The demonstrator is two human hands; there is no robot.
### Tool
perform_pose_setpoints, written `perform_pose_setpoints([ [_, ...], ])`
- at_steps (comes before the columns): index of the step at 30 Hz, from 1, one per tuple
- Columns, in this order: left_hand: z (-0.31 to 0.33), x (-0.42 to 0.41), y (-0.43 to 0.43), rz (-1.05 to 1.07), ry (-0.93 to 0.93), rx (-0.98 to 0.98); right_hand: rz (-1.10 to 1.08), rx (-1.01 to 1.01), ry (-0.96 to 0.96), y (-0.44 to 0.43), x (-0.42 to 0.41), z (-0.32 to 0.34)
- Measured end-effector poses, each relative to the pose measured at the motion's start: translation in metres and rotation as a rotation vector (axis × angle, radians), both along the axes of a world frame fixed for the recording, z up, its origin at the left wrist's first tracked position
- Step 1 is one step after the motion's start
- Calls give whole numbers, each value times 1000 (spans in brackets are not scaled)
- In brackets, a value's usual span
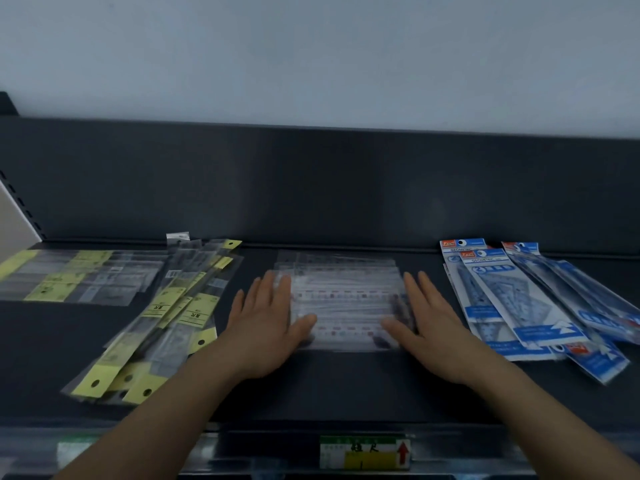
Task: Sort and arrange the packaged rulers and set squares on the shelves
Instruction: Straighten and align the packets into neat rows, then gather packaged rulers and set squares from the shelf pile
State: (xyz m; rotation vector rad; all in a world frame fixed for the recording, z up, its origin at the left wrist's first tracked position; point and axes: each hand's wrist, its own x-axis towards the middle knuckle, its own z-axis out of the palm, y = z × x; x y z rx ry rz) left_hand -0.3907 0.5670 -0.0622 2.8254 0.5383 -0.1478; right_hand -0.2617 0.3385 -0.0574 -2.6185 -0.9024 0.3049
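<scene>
Both hands are lying flat, fingers straight: left hand [265, 318] and right hand [429, 320] pressing the ends of a clear ruler stack [343, 299]. The see-through sleeves are showing blurry little colored marks.

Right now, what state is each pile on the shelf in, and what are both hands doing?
Left hand: open, fingers straight, flat on the left edge of the clear ruler packs.
Right hand: open, flat on their right edge.
Clear ruler packs: stacked flat between the hands.
Yellow-tagged ruler packs: loose heap, fanned and askew.
Far-left yellow-labelled packs: lying flat, roughly aligned.
Blue set square packs: fanned, overlapping, untidy.
</scene>
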Motion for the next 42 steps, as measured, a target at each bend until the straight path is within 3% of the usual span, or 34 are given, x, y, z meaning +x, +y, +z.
perform_pose_setpoints([
  [10, -9, 4, -12, -49, 62, 11, -5, -27, 87, 11, -9, -1],
  [16, 2, -5, -17, 0, 2, 14, 13, -59, 20, 9, -12, -1],
  [22, 25, -24, -10, 62, -424, 7, 65, 133, -77, 28, -12, 24],
  [26, 34, -50, 12, 174, -501, -11, 178, 183, -74, 58, -21, 29],
  [29, 37, -72, 42, 308, -471, 32, 235, 141, -77, 81, -35, 29],
  [33, 37, -87, 88, 453, -280, 127, 275, 102, -58, 108, -57, 37],
  [38, 40, -87, 119, 501, -207, -133, 283, 70, -51, 149, -81, 39],
  [42, 41, -90, 146, 382, -183, -266, 212, 91, -38, 185, -97, 41],
])
